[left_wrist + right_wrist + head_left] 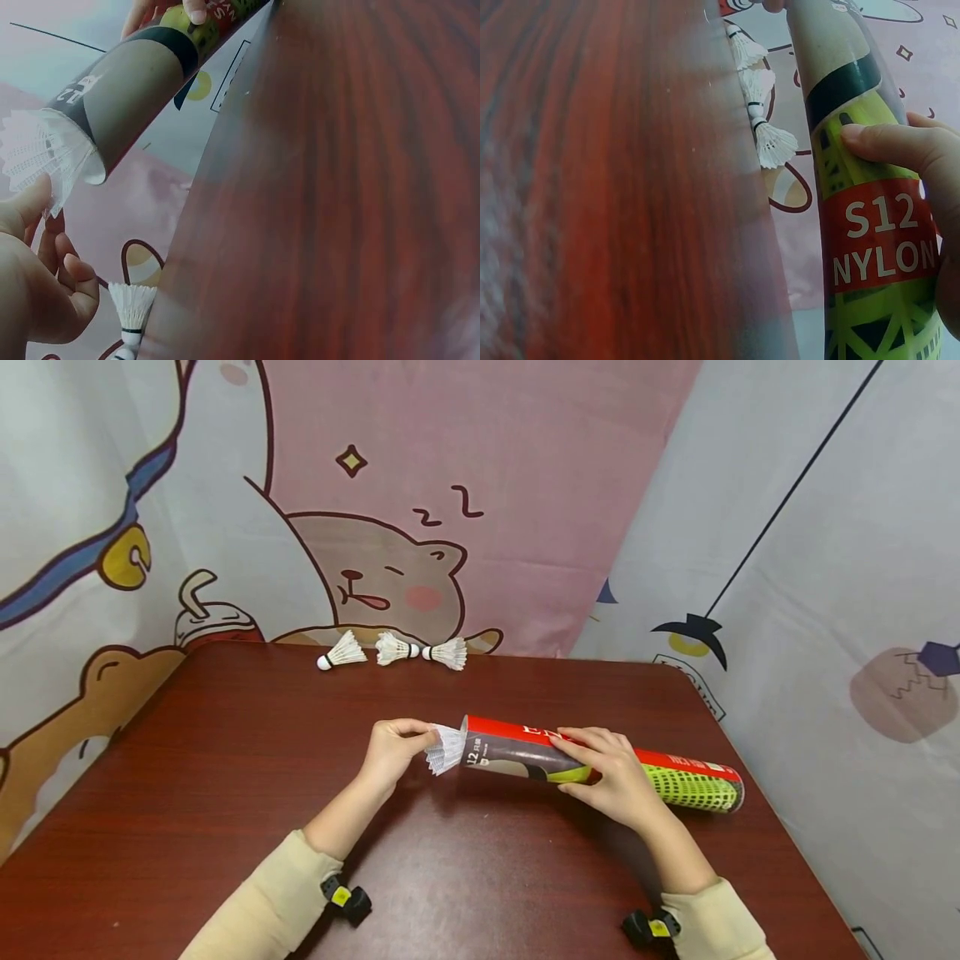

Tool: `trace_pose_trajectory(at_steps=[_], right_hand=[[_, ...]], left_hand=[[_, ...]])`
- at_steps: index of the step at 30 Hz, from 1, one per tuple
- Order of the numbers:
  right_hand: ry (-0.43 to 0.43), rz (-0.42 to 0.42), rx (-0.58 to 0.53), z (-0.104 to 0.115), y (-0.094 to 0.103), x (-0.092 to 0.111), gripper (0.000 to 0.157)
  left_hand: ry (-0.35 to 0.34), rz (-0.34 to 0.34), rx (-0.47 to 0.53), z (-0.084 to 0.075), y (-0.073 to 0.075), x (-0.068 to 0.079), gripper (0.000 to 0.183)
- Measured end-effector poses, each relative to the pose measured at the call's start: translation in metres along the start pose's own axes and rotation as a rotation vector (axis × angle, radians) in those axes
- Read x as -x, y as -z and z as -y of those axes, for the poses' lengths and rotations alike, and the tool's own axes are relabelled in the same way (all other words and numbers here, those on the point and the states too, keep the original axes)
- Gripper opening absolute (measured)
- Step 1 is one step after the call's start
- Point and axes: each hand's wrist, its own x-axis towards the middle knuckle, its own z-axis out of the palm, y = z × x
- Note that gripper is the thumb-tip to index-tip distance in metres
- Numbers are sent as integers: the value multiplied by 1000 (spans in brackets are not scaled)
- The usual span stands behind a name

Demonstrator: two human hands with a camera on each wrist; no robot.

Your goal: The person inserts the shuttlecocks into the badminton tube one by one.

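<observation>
A long shuttlecock tube, printed red, grey and yellow-green, points its mouth to the left. My right hand grips it around the middle, thumb on the near side and fingers over the top. At the mouth, a white shuttlecock has its skirt sticking out, its base hidden inside the tube. My left hand pinches the edge of that skirt between thumb and fingers. In the left wrist view, the thumb and fingertips are right at the skirt. "S12 NYLON" on the tube shows in the right wrist view.
Along the back edge of the dark red-brown table lie three feather shuttlecocks: one at the left, one in the middle and one at the right. Behind the table hangs a cartoon-printed cloth.
</observation>
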Motion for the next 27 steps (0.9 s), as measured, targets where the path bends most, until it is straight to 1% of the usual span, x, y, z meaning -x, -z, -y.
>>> trace_pose_trajectory(at_steps=[3, 6, 11, 21, 24, 27], right_hand=[[-4, 0, 2, 1, 0, 0, 75], [-8, 1, 2, 1, 0, 0, 76], [-13, 8, -3, 2, 0, 0, 76], [-13, 22, 0, 5, 0, 0, 75], [-14, 21, 1, 6, 0, 0, 75], [-15, 19, 0, 6, 0, -1, 76]], left_hand=[[-3, -6, 3, 0, -3, 2, 7], [-6, 10, -4, -1, -5, 4, 3], [-3, 26, -25, -1, -11, 8, 10], [14, 48, -16, 3, -22, 11, 9], [2, 43, -10, 4, -23, 11, 9], [-30, 46, 2, 6, -25, 9, 8]])
